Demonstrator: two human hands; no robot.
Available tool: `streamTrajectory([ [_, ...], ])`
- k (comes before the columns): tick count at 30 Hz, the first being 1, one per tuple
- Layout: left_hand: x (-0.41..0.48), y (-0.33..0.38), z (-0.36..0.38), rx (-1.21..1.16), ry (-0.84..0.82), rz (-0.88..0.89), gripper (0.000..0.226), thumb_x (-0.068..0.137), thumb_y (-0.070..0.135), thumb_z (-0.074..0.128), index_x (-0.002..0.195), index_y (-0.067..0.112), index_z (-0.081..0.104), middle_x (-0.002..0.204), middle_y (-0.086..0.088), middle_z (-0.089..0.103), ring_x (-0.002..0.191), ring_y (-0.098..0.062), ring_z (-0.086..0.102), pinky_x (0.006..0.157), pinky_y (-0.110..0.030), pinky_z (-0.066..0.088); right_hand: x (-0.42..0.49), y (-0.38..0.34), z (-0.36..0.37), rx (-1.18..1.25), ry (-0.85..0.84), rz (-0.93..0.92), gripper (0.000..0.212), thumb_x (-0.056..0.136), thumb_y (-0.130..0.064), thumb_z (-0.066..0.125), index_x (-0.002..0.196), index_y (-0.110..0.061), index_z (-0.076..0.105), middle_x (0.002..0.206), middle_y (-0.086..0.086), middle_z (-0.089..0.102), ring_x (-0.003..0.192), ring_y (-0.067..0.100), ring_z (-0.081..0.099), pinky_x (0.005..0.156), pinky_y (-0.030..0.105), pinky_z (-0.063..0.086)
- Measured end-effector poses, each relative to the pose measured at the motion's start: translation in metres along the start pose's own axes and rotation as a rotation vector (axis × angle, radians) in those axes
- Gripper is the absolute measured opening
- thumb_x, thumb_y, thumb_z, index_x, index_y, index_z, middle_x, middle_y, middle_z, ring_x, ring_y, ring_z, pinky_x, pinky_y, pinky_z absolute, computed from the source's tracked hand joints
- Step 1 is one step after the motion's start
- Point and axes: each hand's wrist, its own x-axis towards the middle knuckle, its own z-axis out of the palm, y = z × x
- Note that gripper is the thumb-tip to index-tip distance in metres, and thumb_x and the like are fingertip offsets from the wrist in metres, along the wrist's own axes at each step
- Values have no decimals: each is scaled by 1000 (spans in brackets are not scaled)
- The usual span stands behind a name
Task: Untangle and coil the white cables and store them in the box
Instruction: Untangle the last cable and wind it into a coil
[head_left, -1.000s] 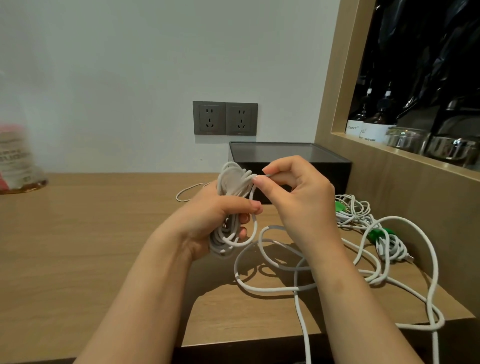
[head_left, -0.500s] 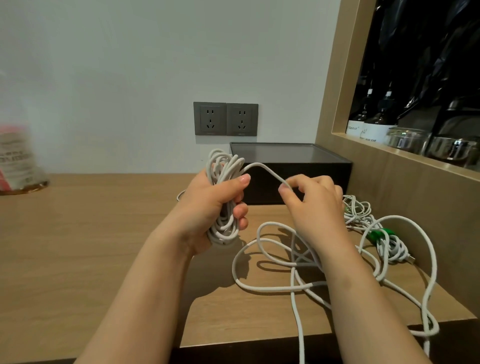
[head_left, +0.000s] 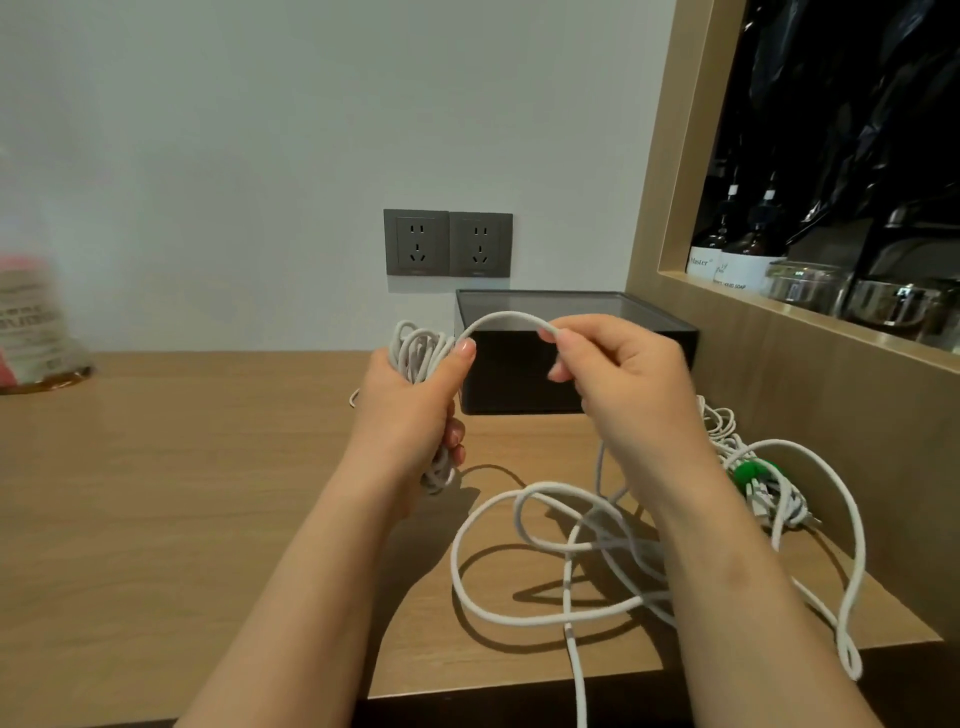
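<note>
My left hand (head_left: 415, 410) grips a partly wound coil of white cable (head_left: 418, 348), held upright above the wooden table. From the coil a strand arches over to my right hand (head_left: 618, 384), which pinches it between thumb and fingers in front of the black box (head_left: 519, 374). The loose remainder of this white cable (head_left: 519, 551) lies in wide loops on the table below my right forearm, and one end hangs over the front edge. Other coiled white cables with green ties (head_left: 753, 478) lie at the right by the wooden panel.
The black box stands against the wall under two grey wall sockets (head_left: 448, 243). A wooden shelf recess (head_left: 831, 249) at the right holds bottles and glass jars. A blurred pink-and-white container (head_left: 31, 322) stands at the far left. The table's front edge (head_left: 519, 686) is near my forearms.
My right hand has moved up and to the right, drawing a longer arch of cable from the coil. The left hand lifted the coil a little; the loose loops on the table shifted.
</note>
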Motion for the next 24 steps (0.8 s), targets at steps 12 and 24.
streamTrajectory([
  [12,7,-6,0,-274,33,-253,67,88,72,26,108,12,48,49,-4,45,37,-15,44,39,-23,40,-12,6,40,-220,-144,-166,12,92,-21,56,96,-26,66,86,-17,57,86,-6,53,72,3,42],
  [24,9,-10,-6,-241,46,-261,98,53,60,72,130,5,47,104,-22,60,77,-30,65,47,-28,49,-14,2,47,-356,-377,-198,28,93,-14,54,116,-24,66,88,-14,43,85,-1,47,72,3,40],
])
